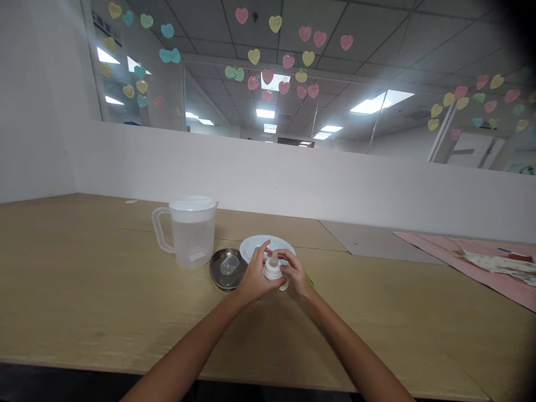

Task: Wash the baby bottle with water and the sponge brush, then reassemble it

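Observation:
Both my hands meet over the wooden table (84, 290), closed around a small baby bottle (273, 269) with a white collar and a clear teat on top. My left hand (255, 276) wraps the bottle's left side, fingers curled. My right hand (295, 271) grips its right side and top edge. The bottle's lower body is hidden by my fingers. Just behind the hands lies a white plate (257, 245). Left of them sits a round metal dish (220, 273) holding a clear plastic cap (229, 264).
A clear plastic jug (192, 231) with water and a handle stands at the left of the dish. A pink cloth (473, 259) with printed fabric on it lies at the far right. A low white partition (293, 178) runs behind the table.

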Motion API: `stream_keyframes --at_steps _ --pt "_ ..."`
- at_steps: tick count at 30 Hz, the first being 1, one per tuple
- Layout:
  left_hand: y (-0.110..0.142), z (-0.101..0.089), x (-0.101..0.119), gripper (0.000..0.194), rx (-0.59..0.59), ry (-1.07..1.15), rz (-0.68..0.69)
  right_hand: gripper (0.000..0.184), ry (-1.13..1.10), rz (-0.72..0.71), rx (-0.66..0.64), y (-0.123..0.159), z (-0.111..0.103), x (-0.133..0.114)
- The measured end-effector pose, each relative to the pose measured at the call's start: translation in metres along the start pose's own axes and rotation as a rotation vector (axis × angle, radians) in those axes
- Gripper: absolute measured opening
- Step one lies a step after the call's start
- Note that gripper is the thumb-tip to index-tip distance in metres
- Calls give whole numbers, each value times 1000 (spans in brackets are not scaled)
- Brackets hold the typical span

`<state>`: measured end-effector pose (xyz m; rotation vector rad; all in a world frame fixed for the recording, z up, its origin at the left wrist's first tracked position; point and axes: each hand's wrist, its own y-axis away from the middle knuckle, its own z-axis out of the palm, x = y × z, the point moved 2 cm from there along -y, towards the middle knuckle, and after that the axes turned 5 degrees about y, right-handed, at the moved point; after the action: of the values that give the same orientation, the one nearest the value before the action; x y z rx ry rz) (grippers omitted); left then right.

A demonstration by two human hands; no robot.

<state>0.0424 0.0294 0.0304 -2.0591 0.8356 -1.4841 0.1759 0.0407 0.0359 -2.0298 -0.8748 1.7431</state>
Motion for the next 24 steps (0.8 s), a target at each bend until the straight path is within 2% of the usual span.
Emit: stream_keyframes --at_steps 3,7,11,16,21,22,23,24 --pt "0 -1 -1 87 -15 13 -6 35 -17 34 -114 -1 -1 3" --pt "0 -1 -1 84 -15 -21 -18 34 99 37 -145 -2 -2 3" --pt "0 0 0 83 -9 -54 -6 23 264 62 -53 -2 2 -4" --pt "2 -3 2 82 -55 -109 53 24 396 15 66 1 10 -6" --pt "5 -11 3 75 -261 -159 255 24 436 -49 71 3 11 -3" --pt "5 -14 1 73 -235 -145 264 23 447 -66 64 3 10 -2" --pt "3 -17 -2 66 -140 -127 240 23 464 -82 63 4 10 -1" --pt "1 -22 -6 56 14 -118 179 22 485 -97 67 4 10 -1"
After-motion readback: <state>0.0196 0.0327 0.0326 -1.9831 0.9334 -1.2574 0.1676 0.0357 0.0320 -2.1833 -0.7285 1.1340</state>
